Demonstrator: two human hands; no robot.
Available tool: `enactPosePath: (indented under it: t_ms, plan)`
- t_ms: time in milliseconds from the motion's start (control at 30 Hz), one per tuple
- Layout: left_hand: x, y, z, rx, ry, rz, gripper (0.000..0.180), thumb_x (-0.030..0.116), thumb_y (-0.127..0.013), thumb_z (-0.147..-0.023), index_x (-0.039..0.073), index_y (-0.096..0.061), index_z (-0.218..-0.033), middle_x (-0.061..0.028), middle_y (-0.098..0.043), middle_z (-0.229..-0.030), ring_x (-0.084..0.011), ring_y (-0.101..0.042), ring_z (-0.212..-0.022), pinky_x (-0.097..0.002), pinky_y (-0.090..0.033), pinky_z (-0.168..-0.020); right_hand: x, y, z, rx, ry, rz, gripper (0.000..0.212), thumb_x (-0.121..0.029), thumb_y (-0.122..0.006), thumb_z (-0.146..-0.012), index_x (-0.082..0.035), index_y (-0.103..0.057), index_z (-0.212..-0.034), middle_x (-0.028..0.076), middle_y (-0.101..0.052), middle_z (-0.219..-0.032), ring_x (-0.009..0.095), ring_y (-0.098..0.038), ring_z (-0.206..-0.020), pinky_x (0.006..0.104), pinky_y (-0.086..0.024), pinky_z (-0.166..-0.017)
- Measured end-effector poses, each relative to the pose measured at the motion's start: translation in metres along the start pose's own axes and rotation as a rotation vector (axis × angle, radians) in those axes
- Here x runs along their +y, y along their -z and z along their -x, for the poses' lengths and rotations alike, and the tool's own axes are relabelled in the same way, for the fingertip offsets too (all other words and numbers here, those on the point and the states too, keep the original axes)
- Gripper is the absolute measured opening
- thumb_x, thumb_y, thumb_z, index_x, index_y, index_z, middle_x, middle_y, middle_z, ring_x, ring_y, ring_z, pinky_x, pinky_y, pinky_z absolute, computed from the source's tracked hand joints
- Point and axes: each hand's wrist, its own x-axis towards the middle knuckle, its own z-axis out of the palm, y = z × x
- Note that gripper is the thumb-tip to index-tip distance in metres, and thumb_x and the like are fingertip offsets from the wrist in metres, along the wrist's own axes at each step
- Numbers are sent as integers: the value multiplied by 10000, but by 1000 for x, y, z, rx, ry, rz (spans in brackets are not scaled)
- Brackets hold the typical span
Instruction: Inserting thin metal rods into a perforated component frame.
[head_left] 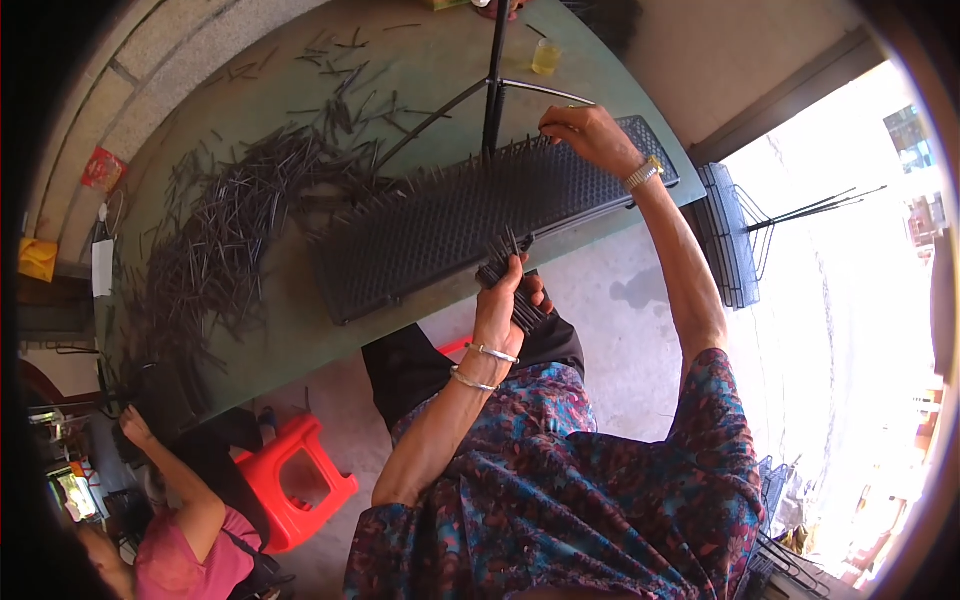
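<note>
A bundle of thin dark sticks (527, 310) is gripped in my left hand (500, 300), closed around it just off the table's near edge. A long black tray (380, 260) with a grid of small holes lies in front of me, its near side along that edge. Dark sticks (520, 150) stand in a row along the tray's far side. Over the far right part of the tray, my right hand (592, 135) is closed in a pinch. Whatever its fingertips hold is too small to make out.
Loose dark sticks (230, 220) cover the left of the green table (270, 360). A black stand (494, 100) rises behind the tray; a cup of yellow liquid (546, 57) is beyond. A co-worker in pink (200, 550) and a red stool (300, 480) are lower left.
</note>
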Motion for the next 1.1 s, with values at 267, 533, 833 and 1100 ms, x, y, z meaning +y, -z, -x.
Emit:
enactPosePath:
  t_ms: [267, 533, 833, 1100]
  plan:
    - [2, 2, 7, 26, -2, 27, 254, 313, -568, -941, 102, -549, -1081, -48, -588, -748, -129, -547, -590, -349, -504, -587, -2, -8, 10, 70, -67, -11, 144, -124, -561, -914, -21, -642, -976, 99, -683, -822, 187, -682, -743, 291, -527, -688]
    - [2, 5, 8, -22, -15, 41, 249, 312, -575, -936, 107, -556, -1075, -41, -588, -736, -134, -550, -586, -352, -499, -584, 5, -21, 17, 161, -37, 96, 182, -149, -544, -923, -33, -652, -1011, 101, -691, -852, 200, -691, -751, 296, -528, -683]
    - [3, 8, 12, -16, -11, 42, 245, 311, -580, -933, 110, -556, -1071, -38, -586, -734, -134, -558, -596, -351, -503, -587, -9, -32, 18, 307, -113, 3, 115, -116, -561, -899, -46, -637, -950, 104, -668, -791, 209, -678, -726, 317, -516, -649]
    - [4, 12, 13, -10, -1, 46, 238, 309, -573, -938, 108, -563, -1063, -31, -581, -731, -127, -551, -599, -339, -502, -601, -15, -35, 20, 442, -208, -17, 138, -127, -565, -902, -37, -644, -972, 110, -686, -801, 183, -693, -728, 298, -522, -661]
